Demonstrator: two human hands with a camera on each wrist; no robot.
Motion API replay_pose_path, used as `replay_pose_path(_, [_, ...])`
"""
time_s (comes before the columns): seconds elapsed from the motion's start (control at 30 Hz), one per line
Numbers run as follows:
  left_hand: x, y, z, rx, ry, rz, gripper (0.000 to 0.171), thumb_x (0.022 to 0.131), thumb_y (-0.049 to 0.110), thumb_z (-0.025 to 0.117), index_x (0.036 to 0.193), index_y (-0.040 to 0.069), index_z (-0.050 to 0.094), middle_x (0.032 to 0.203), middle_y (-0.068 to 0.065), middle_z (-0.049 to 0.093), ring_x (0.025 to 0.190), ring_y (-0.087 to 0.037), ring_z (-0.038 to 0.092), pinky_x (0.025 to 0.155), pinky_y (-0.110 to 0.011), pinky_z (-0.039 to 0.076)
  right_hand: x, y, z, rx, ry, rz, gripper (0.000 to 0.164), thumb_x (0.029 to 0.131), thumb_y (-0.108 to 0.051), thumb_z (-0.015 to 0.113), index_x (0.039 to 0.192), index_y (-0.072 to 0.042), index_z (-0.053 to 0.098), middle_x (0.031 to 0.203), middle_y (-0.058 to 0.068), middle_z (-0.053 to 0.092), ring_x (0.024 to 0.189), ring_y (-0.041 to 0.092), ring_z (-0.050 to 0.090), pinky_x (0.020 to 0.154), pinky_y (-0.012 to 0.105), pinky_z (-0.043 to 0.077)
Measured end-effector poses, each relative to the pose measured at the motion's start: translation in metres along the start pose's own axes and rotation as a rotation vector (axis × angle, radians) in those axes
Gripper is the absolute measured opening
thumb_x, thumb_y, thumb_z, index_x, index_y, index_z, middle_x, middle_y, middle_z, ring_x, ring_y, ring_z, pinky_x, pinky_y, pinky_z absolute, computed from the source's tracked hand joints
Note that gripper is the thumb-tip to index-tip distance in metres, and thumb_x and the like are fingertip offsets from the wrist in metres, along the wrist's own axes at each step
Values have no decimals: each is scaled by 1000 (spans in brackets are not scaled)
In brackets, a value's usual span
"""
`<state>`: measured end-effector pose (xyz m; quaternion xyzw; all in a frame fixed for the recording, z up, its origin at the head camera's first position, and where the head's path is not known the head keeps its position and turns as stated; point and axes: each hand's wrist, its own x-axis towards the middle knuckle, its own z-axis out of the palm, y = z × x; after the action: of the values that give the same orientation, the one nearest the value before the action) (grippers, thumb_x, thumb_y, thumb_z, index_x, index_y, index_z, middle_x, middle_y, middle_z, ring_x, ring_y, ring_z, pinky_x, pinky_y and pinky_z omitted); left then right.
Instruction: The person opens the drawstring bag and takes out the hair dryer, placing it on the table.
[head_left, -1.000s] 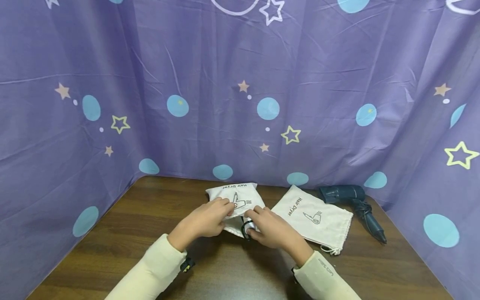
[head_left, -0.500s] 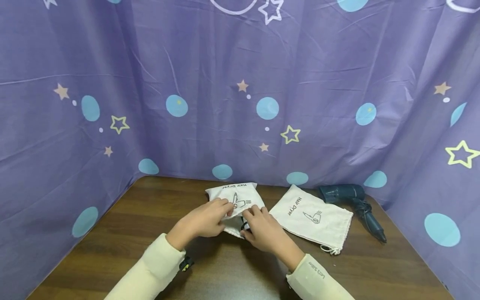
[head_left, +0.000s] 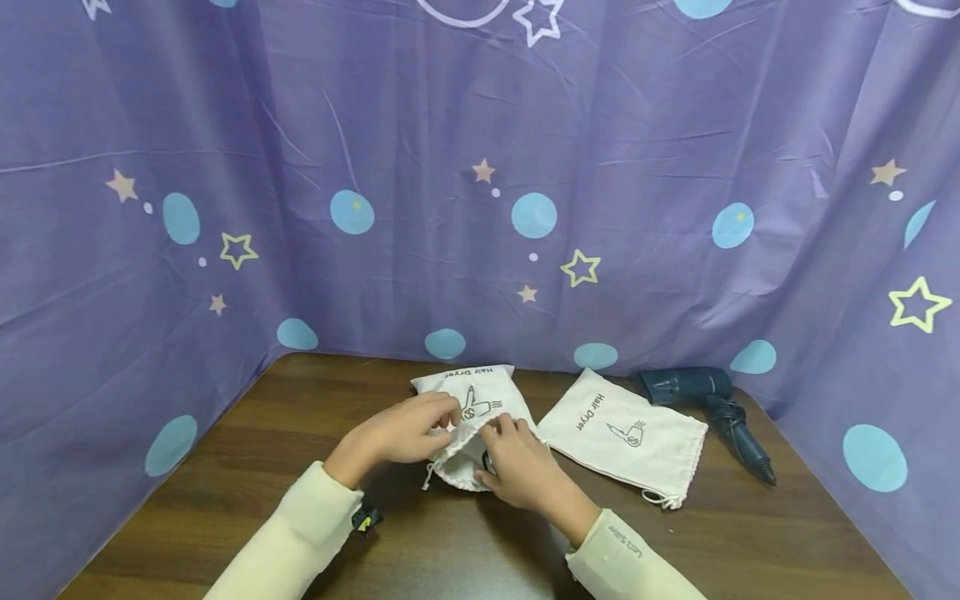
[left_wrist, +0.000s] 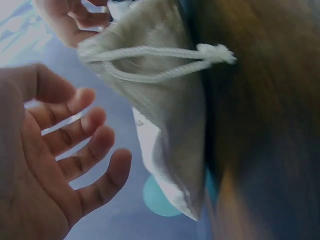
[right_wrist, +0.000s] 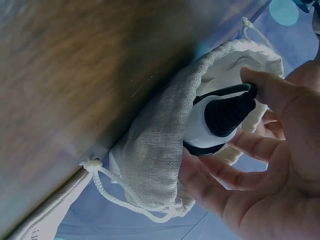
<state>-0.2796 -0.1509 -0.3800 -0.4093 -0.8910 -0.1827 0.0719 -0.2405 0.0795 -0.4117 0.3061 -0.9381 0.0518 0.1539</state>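
A white drawstring bag (head_left: 450, 386) printed "Hair Dryer" lies at the back middle of the table, its mouth facing me and gaping. In the right wrist view, the white handle end of a hair dryer (right_wrist: 200, 125), with a black ribbed cord sleeve, pokes out of the mouth; the rest is hidden inside. My right hand (head_left: 521, 467) holds this end, thumb on the black cord and fingers beneath the handle. My left hand (head_left: 408, 429), fingers apart and loosely bent, hovers beside the bag's left edge, holding nothing. A knotted drawstring (left_wrist: 215, 53) hangs from that side.
Flat on the wooden table (head_left: 300, 425) to the right is a second white drawstring bag (head_left: 652, 467). Behind it, at the right, rests a dark blue hair dryer (head_left: 690, 386) with its cord wound at the handle. A purple curtain (head_left: 420, 275) hangs behind and at both sides.
My left hand has let go of the bag's rim and moved slightly up and left. The mouth now gapes wider and its drawstring shows. The dryer's end has gone deeper in.
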Motion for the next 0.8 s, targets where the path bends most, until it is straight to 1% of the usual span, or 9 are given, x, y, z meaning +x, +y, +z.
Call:
replay_pose_path(0.07, [1, -7, 3, 18, 26, -12, 9, 88, 8, 60, 98, 10, 60, 90, 4, 55, 82, -14, 53, 74, -32, 47, 0, -1, 0, 6, 10, 2, 50, 86, -40, 80, 120, -7, 63, 120, 14, 57, 100, 33, 59, 75, 43, 57])
replay_pose_path(0.17, [2, -20, 7, 51, 82, -3, 14, 82, -1, 60, 94, 7, 59, 86, 0, 56, 79, -12, 49, 72, -31, 46, 0, -2, 1, 15, 26, 2, 50, 85, -36, 81, 120, -5, 63, 120, 15, 57, 101, 34, 59, 75, 43, 57])
replay_pose_path(0.27, [4, -35, 11, 77, 133, 19, 22, 76, -10, 62, 92, 6, 58, 84, -3, 56, 79, -14, 48, 72, -33, 45, 0, -2, 0, 18, 27, 7, 52, 85, -35, 82, 122, -3, 63, 122, 15, 57, 102, 34, 59, 76, 44, 57])
replay_pose_path(0.37, [4, -50, 15, 107, 150, 16, 30, 72, -14, 63, 90, 9, 57, 86, -2, 55, 82, -17, 49, 75, -35, 45, 0, -4, -1, 17, 15, 9, 54, 84, -33, 82, 124, -2, 63, 122, 16, 57, 103, 35, 59, 76, 44, 58])
replay_pose_path(0.43, [4, -58, 17, 126, 143, 6, 33, 70, -15, 63, 91, 10, 57, 89, -1, 54, 84, -18, 49, 76, -36, 44, 1, -5, -1, 14, 8, 8, 54, 84, -33, 82, 124, -2, 63, 123, 17, 57, 104, 36, 59, 77, 44, 58])
replay_pose_path(0.53, [4, -69, 18, 147, 115, -30, 40, 70, -20, 58, 93, 12, 58, 93, 1, 53, 87, -19, 47, 76, -36, 44, 1, -7, 0, 10, -1, 7, 57, 82, -34, 84, 124, -3, 63, 124, 16, 57, 105, 36, 58, 80, 43, 58])
replay_pose_path(0.63, [6, -76, 17, 166, 93, -55, 43, 75, -24, 55, 98, 13, 58, 98, 1, 53, 90, -20, 47, 77, -36, 45, 1, -8, 2, 7, -9, 2, 60, 79, -37, 88, 123, -4, 63, 124, 15, 56, 106, 35, 58, 81, 43, 57])
replay_pose_path(0.73, [10, -81, 14, 180, 77, -79, 42, 80, -23, 56, 102, 12, 58, 102, 0, 54, 92, -21, 48, 79, -38, 46, 0, -7, 2, -1, -9, -2, 62, 75, -39, 90, 120, -5, 64, 120, 14, 56, 104, 34, 57, 80, 41, 57])
replay_pose_path(0.8, [14, -83, 12, 184, 62, -97, 42, 80, -23, 57, 104, 12, 58, 104, -1, 53, 93, -21, 48, 79, -38, 46, 0, -7, 1, -10, 0, -7, 64, 73, -40, 92, 119, -5, 64, 117, 14, 55, 102, 34, 57, 79, 41, 56])
